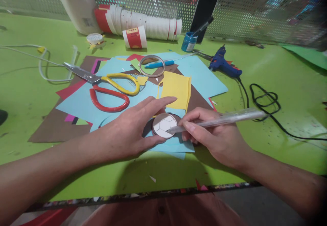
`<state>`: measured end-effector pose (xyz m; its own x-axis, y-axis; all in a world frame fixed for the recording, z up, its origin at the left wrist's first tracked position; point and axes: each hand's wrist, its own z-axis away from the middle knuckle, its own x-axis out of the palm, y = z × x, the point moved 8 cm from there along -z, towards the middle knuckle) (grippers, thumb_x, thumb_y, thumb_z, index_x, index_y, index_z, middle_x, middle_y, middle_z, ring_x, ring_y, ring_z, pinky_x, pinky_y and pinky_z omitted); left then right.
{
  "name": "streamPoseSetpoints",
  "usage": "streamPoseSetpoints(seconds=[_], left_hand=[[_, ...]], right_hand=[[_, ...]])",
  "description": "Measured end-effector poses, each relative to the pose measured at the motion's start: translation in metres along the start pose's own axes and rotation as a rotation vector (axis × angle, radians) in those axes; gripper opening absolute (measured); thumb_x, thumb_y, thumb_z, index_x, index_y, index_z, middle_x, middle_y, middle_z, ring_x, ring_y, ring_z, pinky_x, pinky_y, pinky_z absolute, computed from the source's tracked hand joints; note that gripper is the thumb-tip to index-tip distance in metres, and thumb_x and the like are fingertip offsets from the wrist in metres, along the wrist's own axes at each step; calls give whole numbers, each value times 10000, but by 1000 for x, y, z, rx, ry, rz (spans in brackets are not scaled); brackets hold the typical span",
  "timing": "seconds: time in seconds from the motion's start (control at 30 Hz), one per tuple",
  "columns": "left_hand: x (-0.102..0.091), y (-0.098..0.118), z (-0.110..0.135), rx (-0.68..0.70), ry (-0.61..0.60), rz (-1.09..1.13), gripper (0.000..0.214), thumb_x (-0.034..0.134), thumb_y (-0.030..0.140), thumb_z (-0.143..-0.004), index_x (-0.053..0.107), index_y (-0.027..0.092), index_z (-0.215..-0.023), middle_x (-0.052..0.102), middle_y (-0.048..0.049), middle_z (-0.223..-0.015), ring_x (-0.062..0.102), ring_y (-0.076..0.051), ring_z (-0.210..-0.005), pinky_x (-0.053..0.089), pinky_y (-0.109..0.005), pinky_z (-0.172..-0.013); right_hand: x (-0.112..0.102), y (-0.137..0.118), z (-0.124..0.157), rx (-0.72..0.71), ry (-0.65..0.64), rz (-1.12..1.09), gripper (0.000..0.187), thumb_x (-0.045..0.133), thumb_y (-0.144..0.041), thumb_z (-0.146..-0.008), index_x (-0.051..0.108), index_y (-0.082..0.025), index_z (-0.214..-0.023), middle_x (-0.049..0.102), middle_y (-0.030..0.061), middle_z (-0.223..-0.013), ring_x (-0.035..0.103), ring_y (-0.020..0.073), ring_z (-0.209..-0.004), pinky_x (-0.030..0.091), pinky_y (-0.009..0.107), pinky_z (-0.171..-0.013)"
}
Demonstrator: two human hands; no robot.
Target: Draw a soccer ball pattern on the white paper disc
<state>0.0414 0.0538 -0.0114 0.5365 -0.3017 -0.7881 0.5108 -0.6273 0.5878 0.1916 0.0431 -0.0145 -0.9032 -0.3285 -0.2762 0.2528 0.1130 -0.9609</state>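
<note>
— Head view: how is the pen (pixel 222 118) gripped?
— Pinched firmly in the right hand (pixel 217 139), tip at the white disc (pixel 163 123). That is held over blue paper (pixel 176 147) by the half-curled left hand (pixel 133 125); scissors (pixel 96 79) are seen beyond.

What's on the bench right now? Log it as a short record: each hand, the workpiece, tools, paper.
left hand: thumb at the near edge of the white disc, index finger stretched out
right hand: holding a pen, tip at the disc
disc: marked with dark straight lines
scissors: on the paper, handles spread apart
glue gun: right of the paper, black cord trailing
paper: blue, brown and yellow pieces overlapping
cup stack: on its side, at the back
</note>
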Motion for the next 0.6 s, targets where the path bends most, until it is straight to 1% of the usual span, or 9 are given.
streamPoseSetpoints(seconds=[0.2,0.47,0.6], left_hand=[[2,-1,-1,-3,-1,4,737,668,313,-879,275,305,-1502,543,-64,-1349,564,-214,-1190,497,-334,-979],[1,-1,0,-12,-18,2,726,657,327,-885,277,316,-1503,511,-76,-1398,533,-246,-1247,506,-361,-978],[2,-1,-1,-18,-18,0,711,652,334,-885,296,303,-1499,521,-85,-1392,550,-256,-1229,520,-368,-955]], right_hand=[[0,1,-3,9,-5,-5,121,582,-206,-902,626,-178,-793,625,-27,-635,513,85,-537,417,223,-486],[-1,-1,-1,-10,2,-17,148,567,-191,-907,610,-191,-766,626,-22,-624,513,92,-528,417,233,-486],[-1,-1,-2,-16,12,1,145,575,-208,-906,613,-193,-767,634,-18,-633,517,94,-529,420,236,-483]])
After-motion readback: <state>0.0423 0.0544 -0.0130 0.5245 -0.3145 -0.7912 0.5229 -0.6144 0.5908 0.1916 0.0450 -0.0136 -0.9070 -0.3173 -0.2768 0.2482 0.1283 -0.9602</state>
